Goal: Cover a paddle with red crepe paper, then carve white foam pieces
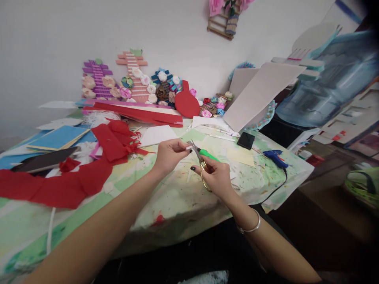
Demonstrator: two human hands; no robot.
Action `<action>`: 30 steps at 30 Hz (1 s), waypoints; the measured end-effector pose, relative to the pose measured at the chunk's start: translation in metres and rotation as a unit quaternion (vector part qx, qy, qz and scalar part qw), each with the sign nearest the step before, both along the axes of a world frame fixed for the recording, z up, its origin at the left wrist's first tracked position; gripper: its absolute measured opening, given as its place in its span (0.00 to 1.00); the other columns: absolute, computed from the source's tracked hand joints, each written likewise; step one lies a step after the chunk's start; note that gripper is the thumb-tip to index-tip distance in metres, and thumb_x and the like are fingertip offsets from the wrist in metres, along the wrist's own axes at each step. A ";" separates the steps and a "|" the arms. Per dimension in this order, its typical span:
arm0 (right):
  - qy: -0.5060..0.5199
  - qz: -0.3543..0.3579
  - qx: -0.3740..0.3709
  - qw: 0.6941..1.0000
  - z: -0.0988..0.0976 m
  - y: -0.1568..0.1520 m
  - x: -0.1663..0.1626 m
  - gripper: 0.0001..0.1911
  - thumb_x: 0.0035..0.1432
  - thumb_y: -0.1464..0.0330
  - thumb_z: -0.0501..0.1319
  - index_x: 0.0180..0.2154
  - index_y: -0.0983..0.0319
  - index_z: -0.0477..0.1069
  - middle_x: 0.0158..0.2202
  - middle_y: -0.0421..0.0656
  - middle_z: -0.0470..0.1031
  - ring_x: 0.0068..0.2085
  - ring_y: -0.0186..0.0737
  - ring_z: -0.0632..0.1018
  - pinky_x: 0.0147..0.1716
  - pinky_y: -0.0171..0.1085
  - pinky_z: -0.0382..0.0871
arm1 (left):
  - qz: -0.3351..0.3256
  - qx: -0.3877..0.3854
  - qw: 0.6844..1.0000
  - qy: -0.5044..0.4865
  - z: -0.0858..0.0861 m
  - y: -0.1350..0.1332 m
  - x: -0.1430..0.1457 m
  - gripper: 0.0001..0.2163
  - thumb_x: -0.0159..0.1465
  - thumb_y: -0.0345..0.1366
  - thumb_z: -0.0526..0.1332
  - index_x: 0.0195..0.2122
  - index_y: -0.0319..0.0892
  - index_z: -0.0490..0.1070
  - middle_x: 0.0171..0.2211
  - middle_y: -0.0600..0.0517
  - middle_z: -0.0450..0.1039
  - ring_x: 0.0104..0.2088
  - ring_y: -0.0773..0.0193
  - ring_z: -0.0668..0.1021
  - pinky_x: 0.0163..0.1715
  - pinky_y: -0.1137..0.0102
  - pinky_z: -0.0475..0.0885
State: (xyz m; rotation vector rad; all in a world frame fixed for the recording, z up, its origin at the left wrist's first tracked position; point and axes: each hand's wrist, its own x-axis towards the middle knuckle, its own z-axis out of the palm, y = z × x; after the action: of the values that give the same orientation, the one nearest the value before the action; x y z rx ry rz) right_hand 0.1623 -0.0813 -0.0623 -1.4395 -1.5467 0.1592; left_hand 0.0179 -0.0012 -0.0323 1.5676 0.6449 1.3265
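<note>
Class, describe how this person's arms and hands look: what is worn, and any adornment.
Both the left forearm and right forearm are bare, with no sleeves in view. A slim silver-coloured bangle circles the right wrist. The left hand and right hand are gloveless, each showing a dark, glossy painted thumbnail.

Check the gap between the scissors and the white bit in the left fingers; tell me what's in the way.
Nothing visible. The scissors, in the right hand, have their blade tips close by the white bit pinched in the left hand. The green handle is on the blades' far side.
</note>
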 end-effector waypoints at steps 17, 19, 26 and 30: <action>-0.037 -0.037 0.014 0.999 0.002 -0.003 0.006 0.20 0.50 0.55 0.64 0.40 0.62 0.78 0.17 0.33 0.53 0.22 0.29 0.56 0.22 0.30 0.54 | 0.002 -0.002 1.000 0.004 0.000 -0.002 0.001 0.07 0.47 0.34 0.69 0.22 0.37 0.72 0.24 0.50 0.78 0.28 0.63 0.79 0.31 0.71 0.74; -0.009 -0.039 0.005 0.999 0.004 -0.004 0.009 0.21 0.50 0.55 0.63 0.40 0.63 0.78 0.17 0.33 0.52 0.21 0.29 0.54 0.22 0.31 0.53 | -0.014 -0.011 1.000 -0.003 0.001 -0.001 0.000 0.07 0.46 0.33 0.69 0.22 0.37 0.72 0.25 0.50 0.78 0.28 0.63 0.79 0.32 0.71 0.74; -0.050 0.007 0.035 0.998 0.013 -0.008 0.018 0.22 0.46 0.56 0.66 0.39 0.63 0.76 0.17 0.33 0.55 0.20 0.29 0.57 0.21 0.31 0.54 | -0.158 -0.058 0.985 -0.041 -0.003 0.004 -0.002 0.11 0.46 0.33 0.71 0.27 0.37 0.71 0.28 0.50 0.78 0.31 0.62 0.80 0.36 0.67 0.74; -0.100 0.008 0.066 0.993 0.015 -0.009 0.021 0.24 0.46 0.54 0.66 0.41 0.64 0.76 0.17 0.33 0.56 0.20 0.29 0.58 0.22 0.31 0.55 | -0.223 -0.074 0.971 -0.041 -0.005 0.004 -0.002 0.11 0.48 0.32 0.70 0.32 0.37 0.72 0.30 0.49 0.79 0.32 0.60 0.80 0.37 0.66 0.75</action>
State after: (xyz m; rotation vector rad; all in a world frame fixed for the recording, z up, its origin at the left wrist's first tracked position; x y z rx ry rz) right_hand 0.1830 -0.0903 -0.0477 -1.3719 -1.6969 -0.0797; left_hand 0.0157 0.0027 -0.0371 1.4236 0.3054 0.9751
